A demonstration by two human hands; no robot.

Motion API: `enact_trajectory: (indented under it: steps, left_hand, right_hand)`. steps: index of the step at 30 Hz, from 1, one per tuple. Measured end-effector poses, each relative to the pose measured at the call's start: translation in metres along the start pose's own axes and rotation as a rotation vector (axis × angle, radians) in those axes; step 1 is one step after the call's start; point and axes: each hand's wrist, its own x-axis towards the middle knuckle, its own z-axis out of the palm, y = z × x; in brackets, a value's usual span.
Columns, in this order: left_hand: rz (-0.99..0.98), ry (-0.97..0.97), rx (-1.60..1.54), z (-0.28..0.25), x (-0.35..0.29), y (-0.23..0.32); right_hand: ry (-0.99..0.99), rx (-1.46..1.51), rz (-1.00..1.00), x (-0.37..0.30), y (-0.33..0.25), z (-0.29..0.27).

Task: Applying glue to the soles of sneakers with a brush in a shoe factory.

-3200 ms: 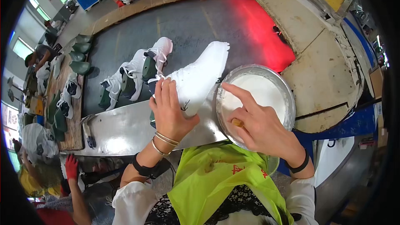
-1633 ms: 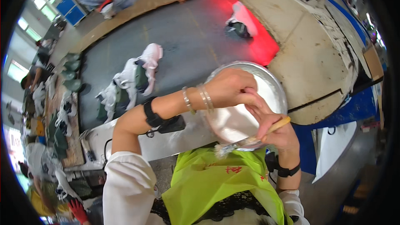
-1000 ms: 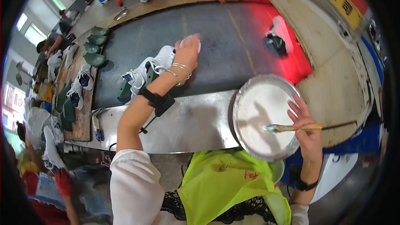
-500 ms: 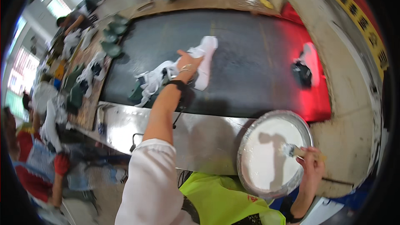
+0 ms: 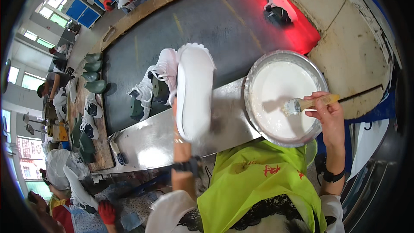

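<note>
My left hand (image 5: 175,118) holds up a white shoe (image 5: 195,97), its broad sole facing me; the fingers are mostly hidden behind it. Beside it on the dark conveyor belt (image 5: 192,23) stand a pinkish-white sneaker (image 5: 166,67) and a white sneaker (image 5: 144,88), with dark green shoe lasts showing in them. In my right hand (image 5: 327,114) is a brush (image 5: 308,104), gripped by its wooden handle. Its white-coated bristles are over a round metal basin (image 5: 249,99) of white liquid (image 5: 276,77), at or just above the surface.
A metal ledge (image 5: 148,149) borders the belt's near side. Shoes on lasts (image 5: 280,6) lie under red light at the far right. Green lasts (image 5: 95,86) line a wooden board (image 5: 103,140) at left. Co-workers with red gloves (image 5: 107,212) work at lower left and far side.
My left hand has lifted the white shoe off the belt and brought it nearer, sole toward me. The brush stays over the basin in my right hand. The view has turned and shifted.
</note>
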Motion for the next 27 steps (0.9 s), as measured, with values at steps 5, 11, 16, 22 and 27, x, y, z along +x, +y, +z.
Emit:
enact_trajectory:
  steps: [5, 11, 16, 22, 27]
  left_hand:
    - [-0.068, -0.066, -0.105, -0.014, -0.156, -0.058]
    - [-0.235, -0.14, -0.181, -0.001, -0.156, -0.045]
    - [-0.17, -0.133, 0.162, 0.002, -0.141, -0.054]
    - [0.029, -0.228, 0.581, 0.002, -0.141, -0.062]
    - [0.19, -0.211, 0.913, 0.01, -0.139, -0.066]
  right_hand:
    - [0.079, -0.062, 0.02, -0.008, 0.011, -0.002]
    - [0.067, -0.295, -0.102, 0.041, 0.063, 0.011]
    - [0.181, -0.453, -0.431, 0.057, 0.073, 0.038]
    - [0.292, -0.062, -0.424, 0.087, 0.051, 0.131]
    - [0.514, 0.27, -0.441, 0.089, 0.038, 0.129]
